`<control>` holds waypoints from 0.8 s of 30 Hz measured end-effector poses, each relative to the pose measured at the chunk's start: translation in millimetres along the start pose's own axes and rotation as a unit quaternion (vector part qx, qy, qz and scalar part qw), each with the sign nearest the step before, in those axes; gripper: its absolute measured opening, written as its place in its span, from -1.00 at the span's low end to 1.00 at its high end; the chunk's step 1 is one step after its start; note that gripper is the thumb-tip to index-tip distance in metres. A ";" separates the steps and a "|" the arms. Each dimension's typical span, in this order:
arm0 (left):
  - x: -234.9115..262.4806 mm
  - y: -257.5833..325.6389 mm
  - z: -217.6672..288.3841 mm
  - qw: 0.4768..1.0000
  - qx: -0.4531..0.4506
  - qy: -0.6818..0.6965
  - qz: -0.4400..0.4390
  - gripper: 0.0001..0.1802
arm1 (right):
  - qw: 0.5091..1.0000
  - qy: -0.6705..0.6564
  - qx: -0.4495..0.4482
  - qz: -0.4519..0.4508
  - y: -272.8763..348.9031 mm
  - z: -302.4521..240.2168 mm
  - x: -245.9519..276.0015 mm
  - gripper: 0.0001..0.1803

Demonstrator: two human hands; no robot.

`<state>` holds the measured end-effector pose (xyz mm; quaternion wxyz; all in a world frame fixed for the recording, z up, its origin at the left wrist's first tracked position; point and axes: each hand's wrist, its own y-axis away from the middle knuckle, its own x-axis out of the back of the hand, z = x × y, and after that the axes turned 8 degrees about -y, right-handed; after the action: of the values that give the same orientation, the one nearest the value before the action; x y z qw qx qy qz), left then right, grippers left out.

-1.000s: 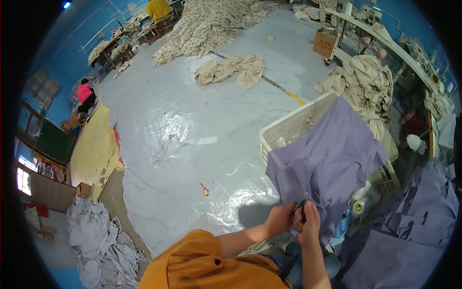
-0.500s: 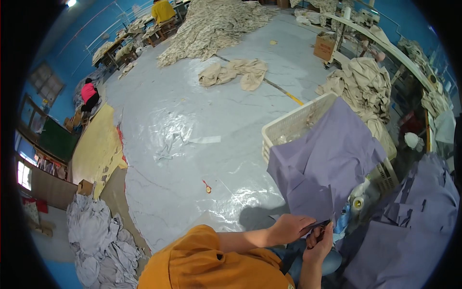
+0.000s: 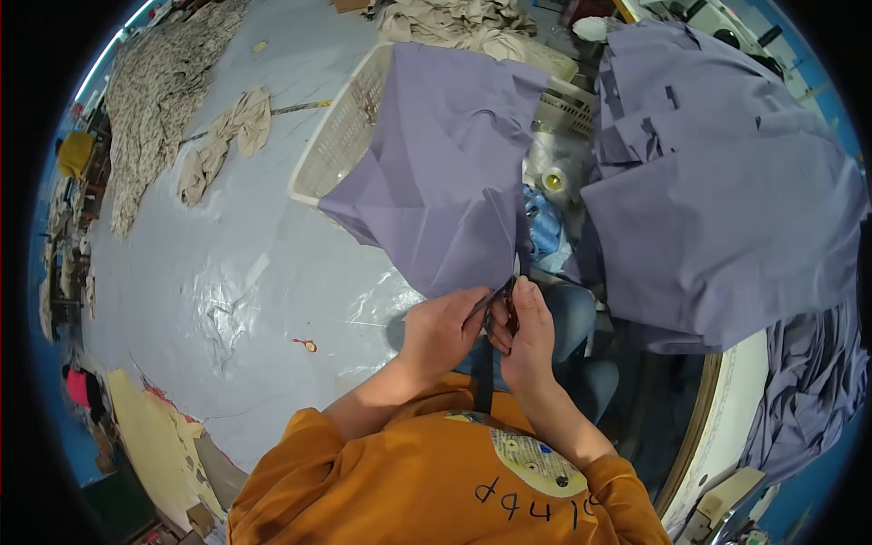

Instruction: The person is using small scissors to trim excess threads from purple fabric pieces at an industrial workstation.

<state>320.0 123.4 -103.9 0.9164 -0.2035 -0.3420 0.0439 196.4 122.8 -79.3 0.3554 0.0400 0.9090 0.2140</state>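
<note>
Purple cloth point(image 3: 445, 163) lies draped over the white basket point(image 3: 331, 136), and its near edge comes down to the two hands. The left hand point(image 3: 440, 331) is closed, thumb and fingers pinching that edge; the right hand point(image 3: 531, 341) is wrapped around a dark tool point(image 3: 511, 309), apparently small scissors, close beside the pinch. Its blades are mostly hidden, so whether they are apart or together I cannot tell. The hands nearly touch, with the tool between them. Compared with half a second ago, the view has turned to the right: the basket and the cloth sit further left in it, and the purple stack point(image 3: 718, 200) now fills much more of the right side. The grips look much the same, pinch on the left and tool on the right, so the turn seems to interrupt nothing and the cloth appears steady at its edge. A dark strip point(image 3: 484, 377) hangs below the hands, against the orange shirt point(image 3: 381, 463); whether it is joined to the cloth is unclear. Just beyond the hands, to the right of the cloth, are some blue plastic point(image 3: 542, 222) and a thread cone point(image 3: 554, 180). Most of the cloth's weight seems borne by the basket.
</note>
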 end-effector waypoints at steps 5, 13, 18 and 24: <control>-5.4 8.5 10.3 1.000 -0.014 -0.003 -0.013 -0.77 | 0.999 -0.041 0.009 0.007 12.3 -3.7 10.1 -0.74; -7.7 10.6 19.6 0.999 -0.023 -0.026 -0.027 -0.75 | 0.998 -0.056 0.023 0.004 16.8 -5.6 15.9 -0.74; -10.6 12.1 21.5 0.998 -0.049 -0.044 -0.016 -0.76 | 0.998 -0.059 0.014 0.022 18.2 -9.5 15.4 -0.73; -11.9 12.8 22.2 0.995 -0.072 -0.063 -0.011 -0.78 | 0.998 -0.050 0.015 0.019 17.1 -12.0 18.7 -0.72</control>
<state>297.4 140.1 -101.2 0.8763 -0.2621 -0.4036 0.0219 173.2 138.2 -76.1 0.3962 0.0729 0.8921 0.2046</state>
